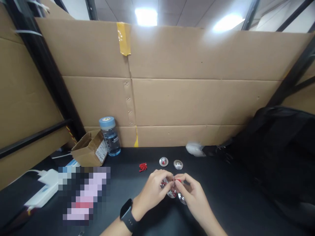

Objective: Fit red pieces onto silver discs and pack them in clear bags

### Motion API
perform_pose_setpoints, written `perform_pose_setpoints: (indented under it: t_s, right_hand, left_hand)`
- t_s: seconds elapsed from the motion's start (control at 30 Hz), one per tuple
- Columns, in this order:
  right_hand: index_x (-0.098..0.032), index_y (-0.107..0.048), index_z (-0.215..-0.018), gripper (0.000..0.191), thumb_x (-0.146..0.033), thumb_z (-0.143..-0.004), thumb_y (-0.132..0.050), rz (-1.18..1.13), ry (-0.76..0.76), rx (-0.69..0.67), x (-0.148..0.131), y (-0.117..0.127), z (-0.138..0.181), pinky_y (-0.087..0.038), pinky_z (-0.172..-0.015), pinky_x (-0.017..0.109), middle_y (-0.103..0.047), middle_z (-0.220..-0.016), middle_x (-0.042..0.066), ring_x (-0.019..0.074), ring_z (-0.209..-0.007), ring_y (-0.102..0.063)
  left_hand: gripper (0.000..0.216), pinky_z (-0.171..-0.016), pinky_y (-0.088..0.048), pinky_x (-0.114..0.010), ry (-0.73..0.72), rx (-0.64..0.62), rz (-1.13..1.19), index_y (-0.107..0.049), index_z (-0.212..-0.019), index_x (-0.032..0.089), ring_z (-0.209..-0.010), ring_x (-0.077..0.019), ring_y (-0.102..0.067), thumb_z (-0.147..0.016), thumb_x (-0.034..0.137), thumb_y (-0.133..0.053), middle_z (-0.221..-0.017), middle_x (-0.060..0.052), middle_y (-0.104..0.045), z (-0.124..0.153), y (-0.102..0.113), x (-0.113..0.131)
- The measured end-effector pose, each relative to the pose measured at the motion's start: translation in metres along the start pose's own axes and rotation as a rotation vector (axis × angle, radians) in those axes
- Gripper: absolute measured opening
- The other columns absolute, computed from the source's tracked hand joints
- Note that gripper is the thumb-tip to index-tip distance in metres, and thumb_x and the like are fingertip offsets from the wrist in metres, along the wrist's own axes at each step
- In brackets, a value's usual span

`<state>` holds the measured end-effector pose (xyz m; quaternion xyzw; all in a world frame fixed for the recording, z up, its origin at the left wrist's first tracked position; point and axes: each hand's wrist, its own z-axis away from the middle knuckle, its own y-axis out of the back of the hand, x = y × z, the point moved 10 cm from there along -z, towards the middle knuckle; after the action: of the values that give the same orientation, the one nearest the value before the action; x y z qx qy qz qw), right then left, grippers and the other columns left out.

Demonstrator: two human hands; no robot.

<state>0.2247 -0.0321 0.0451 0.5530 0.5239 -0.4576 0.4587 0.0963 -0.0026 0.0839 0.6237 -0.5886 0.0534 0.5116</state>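
Observation:
Over the black table, my left hand [156,188] pinches a thin silvery metal disc [173,178], seen nearly edge-on. My right hand [195,193] meets it there, its fingertips closed on a small red piece [179,180] against the disc. Several shiny metal discs with red bits [171,194] lie below my fingers, partly hidden by them. Beyond my hands rest two round metal discs, one with a red centre [163,161] and one plain [178,164]. A small heap of red pieces [142,167] lies to their left.
At the left are an open cardboard box [88,152], a blue-capped water bottle [110,136] and a white power strip [44,193]. A clear plastic bag [195,149] lies at the back. A black bag [283,157] fills the right side. Cardboard panels [184,101] wall the back.

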Motion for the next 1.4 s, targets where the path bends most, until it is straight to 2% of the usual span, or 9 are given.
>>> perform_pose_setpoints:
  t_s: [0.13,0.27,0.47,0.6,0.73,0.87,0.97,1.17,1.4]
  right_hand:
    - [-0.017,-0.070,-0.093,0.028,-0.045,-0.089,-0.073,-0.106,-0.020,0.044,0.012,0.007,0.028,-0.058,-0.085,0.037,-0.070,-0.118,0.013,0.0250,-0.094,-0.070]
    - [-0.019,-0.069,-0.097,0.031,-0.037,-0.079,-0.085,-0.218,-0.010,-0.003,0.015,0.002,0.041,-0.056,-0.096,0.042,-0.068,-0.126,0.014,0.0307,-0.113,-0.068]
    - [-0.020,-0.068,-0.095,0.039,-0.035,-0.068,-0.092,-0.309,-0.016,-0.186,0.009,-0.016,0.056,-0.057,-0.072,0.031,-0.069,-0.110,0.008,0.0205,-0.084,-0.070]
    - [-0.024,-0.069,-0.113,0.065,-0.041,-0.057,-0.097,-0.338,-0.062,-0.251,0.019,-0.022,0.075,-0.055,-0.081,0.034,-0.068,-0.109,0.007,0.0215,-0.089,-0.068]
    - [-0.023,-0.069,-0.116,0.060,-0.044,-0.065,-0.093,-0.295,-0.062,-0.337,0.022,-0.036,0.099,-0.053,-0.084,0.036,-0.069,-0.103,0.007,0.0225,-0.090,-0.067]
    - [-0.025,-0.068,-0.117,0.057,-0.040,-0.068,-0.091,-0.299,-0.032,-0.399,0.014,-0.041,0.118,-0.053,-0.080,0.034,-0.062,-0.117,0.007,0.0217,-0.093,-0.067]
    - [-0.025,-0.067,-0.118,0.052,-0.036,-0.072,-0.089,-0.215,-0.048,-0.379,0.011,-0.021,0.123,-0.052,-0.081,0.032,-0.061,-0.116,0.007,0.0203,-0.092,-0.067]
    - [-0.023,-0.065,-0.122,0.045,-0.040,-0.082,-0.079,0.061,-0.019,-0.233,0.022,0.056,0.124,-0.053,-0.075,0.030,-0.063,-0.101,0.006,0.0196,-0.087,-0.066]
    - [-0.024,-0.069,-0.121,0.048,-0.046,-0.079,-0.080,0.052,-0.074,-0.011,0.061,0.117,0.141,-0.057,-0.076,0.033,-0.068,-0.094,0.009,0.0224,-0.082,-0.070]
  left_hand:
    - [0.010,-0.086,-0.043,-0.030,-0.056,-0.086,-0.034,-0.067,-0.092,0.022,-0.087,-0.0173,-0.063,-0.094,0.015,-0.060,-0.093,0.000,-0.073,0.005,-0.013,0.020]
    - [0.015,-0.086,-0.045,-0.031,-0.049,-0.052,-0.048,-0.066,-0.095,0.022,-0.090,-0.0183,-0.064,-0.091,0.011,-0.058,-0.099,-0.002,-0.072,0.018,-0.014,0.036]
    - [0.013,-0.076,-0.048,-0.026,0.033,0.137,0.022,-0.062,-0.083,0.021,-0.081,-0.0166,-0.066,-0.082,0.009,-0.063,-0.085,-0.001,-0.070,0.059,-0.013,0.050]
    - [0.016,-0.069,-0.049,-0.024,0.060,0.201,0.027,-0.062,-0.075,0.021,-0.069,-0.0143,-0.065,-0.073,0.006,-0.065,-0.073,0.002,-0.068,0.087,-0.015,0.063]
    - [0.019,-0.067,-0.049,-0.023,0.046,0.215,-0.015,-0.062,-0.072,0.021,-0.065,-0.0129,-0.064,-0.068,0.003,-0.063,-0.070,0.003,-0.067,0.107,-0.012,0.078]
    - [0.020,-0.062,-0.048,-0.022,-0.022,0.257,-0.109,-0.061,-0.072,0.022,-0.062,-0.0126,-0.064,-0.067,0.003,-0.059,-0.067,0.003,-0.065,0.135,-0.002,0.085]
    - [0.017,-0.059,-0.049,-0.021,-0.050,0.292,-0.199,-0.063,-0.076,0.022,-0.059,-0.0122,-0.064,-0.074,0.006,-0.059,-0.066,0.003,-0.064,0.161,0.007,0.078]
    - [0.011,-0.063,-0.054,-0.019,0.051,0.400,-0.349,-0.066,-0.082,0.022,-0.063,-0.0129,-0.067,-0.091,0.019,-0.060,-0.071,0.002,-0.067,0.200,0.041,0.047]
    - [0.014,-0.069,-0.058,-0.021,0.079,0.466,-0.457,-0.071,-0.088,0.026,-0.075,-0.0181,-0.073,-0.093,0.034,-0.062,-0.084,-0.002,-0.074,0.197,0.074,0.028]
